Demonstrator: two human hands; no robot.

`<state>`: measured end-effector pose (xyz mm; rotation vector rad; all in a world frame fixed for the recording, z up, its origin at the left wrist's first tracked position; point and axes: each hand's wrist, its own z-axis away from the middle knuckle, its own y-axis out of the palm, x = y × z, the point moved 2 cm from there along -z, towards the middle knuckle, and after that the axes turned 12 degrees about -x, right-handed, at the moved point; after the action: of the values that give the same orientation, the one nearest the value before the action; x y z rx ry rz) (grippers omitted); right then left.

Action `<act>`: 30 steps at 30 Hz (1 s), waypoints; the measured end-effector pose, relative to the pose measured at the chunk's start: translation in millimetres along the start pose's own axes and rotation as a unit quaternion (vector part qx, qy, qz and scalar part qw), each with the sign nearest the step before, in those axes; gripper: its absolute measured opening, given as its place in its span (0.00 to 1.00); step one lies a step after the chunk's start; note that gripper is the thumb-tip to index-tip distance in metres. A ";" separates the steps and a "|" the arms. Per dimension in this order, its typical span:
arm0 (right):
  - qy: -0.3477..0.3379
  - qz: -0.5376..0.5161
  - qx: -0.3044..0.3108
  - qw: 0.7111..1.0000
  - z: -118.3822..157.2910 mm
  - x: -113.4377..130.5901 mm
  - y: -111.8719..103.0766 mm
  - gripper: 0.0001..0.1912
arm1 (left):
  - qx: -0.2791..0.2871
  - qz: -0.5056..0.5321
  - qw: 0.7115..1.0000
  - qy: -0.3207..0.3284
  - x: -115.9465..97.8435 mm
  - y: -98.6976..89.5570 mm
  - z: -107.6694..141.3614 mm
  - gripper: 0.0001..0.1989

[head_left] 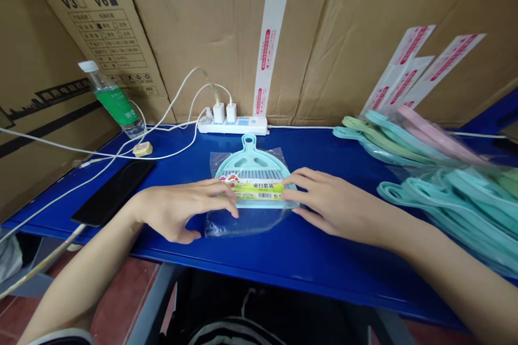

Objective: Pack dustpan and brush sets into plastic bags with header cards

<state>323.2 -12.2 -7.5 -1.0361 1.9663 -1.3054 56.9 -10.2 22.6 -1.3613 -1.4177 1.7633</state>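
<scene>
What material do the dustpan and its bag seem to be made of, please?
The dustpan looks like moulded plastic with a smooth, slightly glossy mint finish, judging by its even colour and cast handle. The bag seems thin, clear plastic film, shown by its shiny creases and transparency.

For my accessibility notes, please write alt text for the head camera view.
A left hand and right hand touch opposite sides of a bagged teal dustpan on a blue table. Pastel plastic strips lie to the right. A phone, water bottle and power strip sit left and behind, before cardboard boxes.
</scene>
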 end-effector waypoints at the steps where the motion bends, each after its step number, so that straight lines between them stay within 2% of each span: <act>1: -0.001 0.004 -0.007 1.000 -0.9 -0.2 0.5 0.09 | 0.004 0.005 1.000 0.000 0.6 -0.2 1.2 0.34; 5: 0.007 -0.012 -0.023 1.000 -4.1 -2.8 -0.8 0.10 | -0.020 0.030 0.999 -0.006 4.6 0.7 -1.0 0.23; 10: 0.047 -0.080 -0.012 0.996 -6.0 -5.9 -3.3 0.09 | -0.048 0.081 0.995 -0.031 8.1 3.1 -10.7 0.09; 12: 0.068 -0.111 -0.012 0.991 -6.8 -6.0 -2.6 0.09 | -0.057 0.078 0.995 -0.034 8.2 3.3 -11.4 0.10; 15: 0.101 -0.146 -0.017 0.984 -8.3 -5.8 0.7 0.08 | -0.052 0.055 0.997 -0.020 6.7 4.2 -9.6 0.20; 17: 0.121 -0.165 -0.023 0.979 -9.1 -6.3 3.6 0.09 | -0.048 0.027 0.998 -0.013 5.9 5.4 -8.6 0.17; 20: 0.153 -0.184 -0.038 0.970 -10.1 -8.7 7.5 0.08 | -0.071 -0.011 0.997 -0.022 6.6 6.6 -9.9 0.03; 25: 0.219 -0.263 -0.019 0.939 -10.8 -12.5 12.7 0.08 | -0.120 -0.031 0.991 -0.058 11.6 6.2 -12.5 0.08; 30: 0.254 -0.295 -0.032 0.920 -12.9 -12.2 12.3 0.06 | -0.137 -0.038 0.985 -0.097 15.1 4.7 -11.9 0.09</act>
<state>316.2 7.2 -13.7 -1.5197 2.1527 -2.0100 62.9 6.0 12.9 -1.2736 -1.8494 1.7386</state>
